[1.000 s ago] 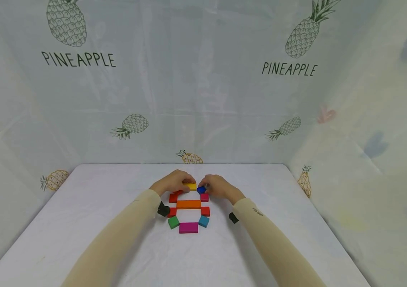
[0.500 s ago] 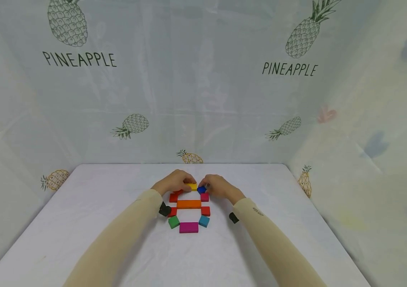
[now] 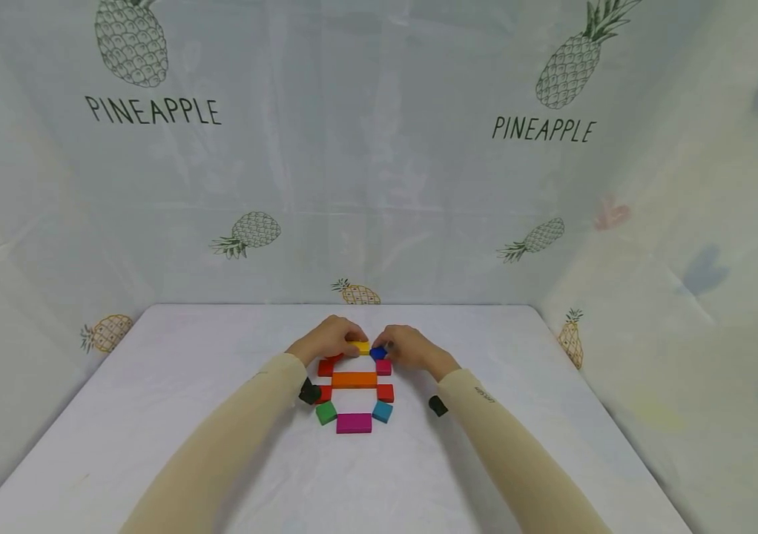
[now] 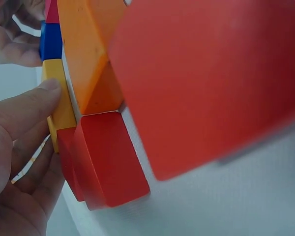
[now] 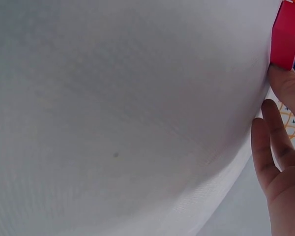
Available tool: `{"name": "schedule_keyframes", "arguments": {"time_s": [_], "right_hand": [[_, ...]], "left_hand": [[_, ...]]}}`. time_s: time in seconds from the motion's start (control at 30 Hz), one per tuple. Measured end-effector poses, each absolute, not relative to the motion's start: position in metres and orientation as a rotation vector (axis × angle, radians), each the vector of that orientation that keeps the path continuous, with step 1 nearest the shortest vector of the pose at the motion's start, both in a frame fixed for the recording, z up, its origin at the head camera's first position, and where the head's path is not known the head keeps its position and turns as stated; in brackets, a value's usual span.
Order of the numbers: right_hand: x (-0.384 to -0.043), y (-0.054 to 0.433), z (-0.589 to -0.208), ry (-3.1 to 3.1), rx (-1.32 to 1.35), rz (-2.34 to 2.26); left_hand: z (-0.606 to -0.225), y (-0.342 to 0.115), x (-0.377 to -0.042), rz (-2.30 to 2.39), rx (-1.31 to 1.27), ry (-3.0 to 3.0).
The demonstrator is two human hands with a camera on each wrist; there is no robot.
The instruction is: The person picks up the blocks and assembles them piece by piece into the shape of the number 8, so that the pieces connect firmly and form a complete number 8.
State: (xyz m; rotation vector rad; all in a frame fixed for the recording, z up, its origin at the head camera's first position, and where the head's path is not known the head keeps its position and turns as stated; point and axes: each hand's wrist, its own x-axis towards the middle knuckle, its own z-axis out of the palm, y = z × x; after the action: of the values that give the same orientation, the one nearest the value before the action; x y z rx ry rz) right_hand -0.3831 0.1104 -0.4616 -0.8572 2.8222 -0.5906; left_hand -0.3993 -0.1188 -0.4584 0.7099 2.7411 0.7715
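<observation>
My left hand (image 3: 328, 338) pinches the yellow block (image 3: 361, 347) at the far end of a ring of coloured blocks. In the left wrist view its thumb lies on the near face of that block and the fingers go behind it. My right hand (image 3: 414, 348) pinches the blue block (image 3: 378, 354), which lies angled at the yellow block's right end. Beside the left hand, a red block (image 4: 68, 162) meets the yellow one's left end. In the right wrist view a pink block (image 5: 286, 35) stands by the right thumb, and the blue block is mostly hidden.
An orange bar (image 3: 354, 380) crosses the ring between red and pink side blocks. Nearer lie a green block (image 3: 326, 413), a light blue block (image 3: 382, 411) and a magenta block (image 3: 354, 423). The white table (image 3: 499, 445) ends at a pineapple-print curtain (image 3: 386, 185).
The head view has shifted slightly, so the scene sits a little further right. Both hands keep their holds, and the blocks stay in place relative to each other.
</observation>
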Motion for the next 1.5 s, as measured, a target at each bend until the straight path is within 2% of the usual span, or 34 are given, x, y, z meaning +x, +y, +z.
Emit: {"name": "schedule_keyframes", "arguments": {"time_s": [0.7,1.5], "right_hand": [[-0.3895,0.1152,-0.4694,2.807,-0.859,-0.641],[-0.3833,0.1177,-0.466,2.785,-0.877,-0.724]], "left_hand": [[-0.4578,-0.1186,-0.395,0.8,0.664,2.747],[-0.4575,-0.121,-0.3981,0.74,0.731,2.748]]}}
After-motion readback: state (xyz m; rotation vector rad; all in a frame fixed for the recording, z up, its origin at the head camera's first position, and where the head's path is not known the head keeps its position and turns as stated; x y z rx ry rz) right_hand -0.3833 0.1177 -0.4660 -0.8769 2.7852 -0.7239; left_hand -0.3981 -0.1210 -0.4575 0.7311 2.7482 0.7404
